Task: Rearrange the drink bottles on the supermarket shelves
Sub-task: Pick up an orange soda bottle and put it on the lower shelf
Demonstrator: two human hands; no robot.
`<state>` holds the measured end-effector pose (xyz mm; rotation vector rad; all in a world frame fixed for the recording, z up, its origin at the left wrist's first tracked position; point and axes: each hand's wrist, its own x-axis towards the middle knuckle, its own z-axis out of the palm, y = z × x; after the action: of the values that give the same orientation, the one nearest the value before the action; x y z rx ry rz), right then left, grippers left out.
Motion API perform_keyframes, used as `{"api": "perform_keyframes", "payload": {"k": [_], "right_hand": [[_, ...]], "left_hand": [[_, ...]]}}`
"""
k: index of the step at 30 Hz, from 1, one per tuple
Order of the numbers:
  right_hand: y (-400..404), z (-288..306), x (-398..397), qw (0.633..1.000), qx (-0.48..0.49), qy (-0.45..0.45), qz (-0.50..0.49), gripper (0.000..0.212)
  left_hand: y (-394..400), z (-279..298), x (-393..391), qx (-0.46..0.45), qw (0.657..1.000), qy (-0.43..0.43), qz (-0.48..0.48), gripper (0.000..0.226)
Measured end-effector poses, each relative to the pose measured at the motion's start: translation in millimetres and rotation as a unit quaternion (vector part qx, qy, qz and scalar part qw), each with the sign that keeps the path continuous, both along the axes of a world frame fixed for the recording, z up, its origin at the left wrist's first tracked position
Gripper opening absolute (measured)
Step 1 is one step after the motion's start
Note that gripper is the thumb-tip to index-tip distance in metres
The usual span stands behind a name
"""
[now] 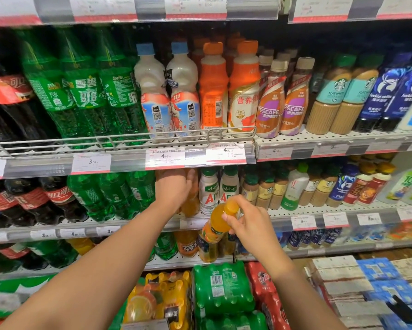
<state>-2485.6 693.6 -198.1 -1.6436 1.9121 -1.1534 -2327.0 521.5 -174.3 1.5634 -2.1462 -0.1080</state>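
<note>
My right hand grips a small orange juice bottle by its neck and cap, tilted, in front of the second shelf's edge. My left hand reaches into the second shelf and is wrapped around another orange bottle standing there, between the green Sprite bottles and the white AD milk bottles. The fingers of that hand are partly hidden under the price rail.
The upper shelf carries Coke, Sprite, milk drinks, orange bottles, Nescafe and Starbucks coffees behind a wire guard. Lower shelves carry more sodas and juices. Shrink-wrapped packs of orange and green bottles sit on the floor, with cartons at right.
</note>
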Motion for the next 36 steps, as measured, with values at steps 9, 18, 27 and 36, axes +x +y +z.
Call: {"api": "perform_keyframes", "payload": {"k": [9, 18, 27, 36], "right_hand": [[1.3, 0.1, 2.0, 1.0, -0.002, 0.007, 0.003, 0.017], [7.0, 1.1, 2.6, 1.0, -0.007, 0.014, 0.01, 0.017], [11.1, 0.5, 1.9, 1.0, -0.007, 0.025, 0.01, 0.02], [5.1, -3.2, 6.9, 0.999, -0.01, 0.041, 0.018, 0.021]], "left_hand": [[-6.4, -0.5, 0.0, 0.004, 0.999, -0.004, 0.053, 0.044], [-3.2, -4.7, -6.8, -0.033, 0.997, 0.04, 0.057, 0.045], [-0.8, 4.5, 1.8, -0.02, 0.999, 0.034, -0.003, 0.045], [9.9, 6.1, 50.4, -0.023, 0.996, -0.026, -0.078, 0.02]]}}
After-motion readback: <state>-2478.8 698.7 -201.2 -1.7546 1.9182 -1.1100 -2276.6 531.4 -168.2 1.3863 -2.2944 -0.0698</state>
